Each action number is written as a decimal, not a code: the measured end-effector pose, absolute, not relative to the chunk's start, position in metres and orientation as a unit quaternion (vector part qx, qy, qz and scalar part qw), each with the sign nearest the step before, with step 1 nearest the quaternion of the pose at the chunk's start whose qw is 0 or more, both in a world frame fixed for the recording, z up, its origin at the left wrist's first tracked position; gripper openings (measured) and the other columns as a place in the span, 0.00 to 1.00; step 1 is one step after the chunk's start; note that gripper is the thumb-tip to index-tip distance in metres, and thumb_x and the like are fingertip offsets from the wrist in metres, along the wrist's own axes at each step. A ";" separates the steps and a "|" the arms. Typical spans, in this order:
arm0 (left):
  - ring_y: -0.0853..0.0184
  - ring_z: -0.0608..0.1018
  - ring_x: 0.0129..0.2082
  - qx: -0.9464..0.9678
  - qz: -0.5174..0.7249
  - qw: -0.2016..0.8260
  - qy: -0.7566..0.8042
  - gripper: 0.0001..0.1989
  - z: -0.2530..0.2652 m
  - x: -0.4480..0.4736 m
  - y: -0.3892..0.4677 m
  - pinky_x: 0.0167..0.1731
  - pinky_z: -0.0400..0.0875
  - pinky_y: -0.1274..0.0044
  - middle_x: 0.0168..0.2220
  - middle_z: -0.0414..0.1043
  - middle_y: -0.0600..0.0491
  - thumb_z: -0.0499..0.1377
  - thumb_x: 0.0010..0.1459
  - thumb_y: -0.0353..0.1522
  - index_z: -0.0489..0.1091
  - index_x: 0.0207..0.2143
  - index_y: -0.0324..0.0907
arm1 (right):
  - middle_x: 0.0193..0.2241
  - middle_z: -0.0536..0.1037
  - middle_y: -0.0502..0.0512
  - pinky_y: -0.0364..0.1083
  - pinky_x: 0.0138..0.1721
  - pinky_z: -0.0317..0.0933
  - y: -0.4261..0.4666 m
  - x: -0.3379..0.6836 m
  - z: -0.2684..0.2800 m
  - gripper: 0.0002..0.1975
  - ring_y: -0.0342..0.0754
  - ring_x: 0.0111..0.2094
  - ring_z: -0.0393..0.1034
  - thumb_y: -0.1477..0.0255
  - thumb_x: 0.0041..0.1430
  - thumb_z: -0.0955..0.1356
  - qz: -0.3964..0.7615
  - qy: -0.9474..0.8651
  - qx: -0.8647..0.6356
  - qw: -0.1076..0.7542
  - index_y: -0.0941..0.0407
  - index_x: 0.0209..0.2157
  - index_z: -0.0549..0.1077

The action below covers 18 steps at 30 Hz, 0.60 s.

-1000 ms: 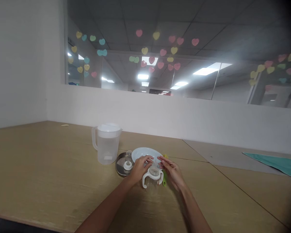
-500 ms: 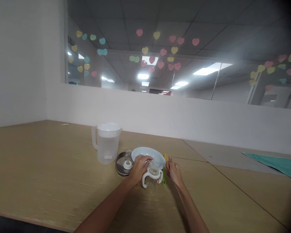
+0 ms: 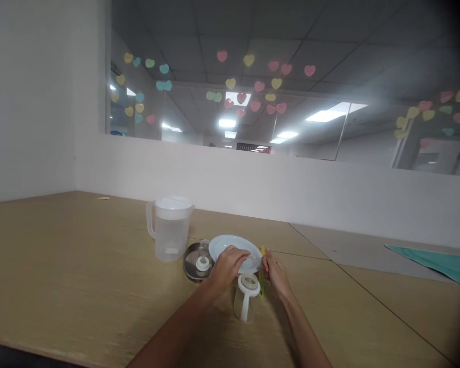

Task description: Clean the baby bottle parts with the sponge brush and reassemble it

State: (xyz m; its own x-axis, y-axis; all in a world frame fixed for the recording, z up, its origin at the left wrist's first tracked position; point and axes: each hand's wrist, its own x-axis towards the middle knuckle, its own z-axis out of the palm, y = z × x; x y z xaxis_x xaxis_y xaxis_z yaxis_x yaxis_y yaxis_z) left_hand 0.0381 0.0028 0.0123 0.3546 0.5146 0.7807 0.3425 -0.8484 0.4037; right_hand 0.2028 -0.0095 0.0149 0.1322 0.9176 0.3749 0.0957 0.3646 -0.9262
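My left hand is closed in a pinch over the front of a light blue bowl. Its fingertips meet a small clear piece, too blurred to name. On the right, my right hand is closed too, with its fingers at the other end of the same thin, pale line. Just below the hands stands a clear bottle with a white collar and a white handle facing me; its top is uncapped. Partly behind my right hand lies a yellow-green long-handled tool.
Left of the bowl, a round metal tray holds a white-collared cap piece and a clear dome. Beyond it stands a translucent lidded pitcher. A teal cloth lies at far right. A white wall backs the table.
The bottle has turned, so one handle now faces me instead of two showing at its sides, and it sits slightly nearer. My left hand has shifted a little right, toward my right hand.
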 end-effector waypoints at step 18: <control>0.64 0.75 0.42 0.781 0.545 0.042 0.302 0.12 0.019 0.020 0.030 0.46 0.69 0.71 0.42 0.76 0.51 0.51 0.62 0.29 0.74 0.43 0.43 | 0.10 0.46 0.40 0.41 0.14 0.42 0.003 0.254 -0.001 0.28 0.38 0.12 0.40 0.44 0.54 0.52 0.237 -0.335 -0.519 0.749 0.51 0.14 0.46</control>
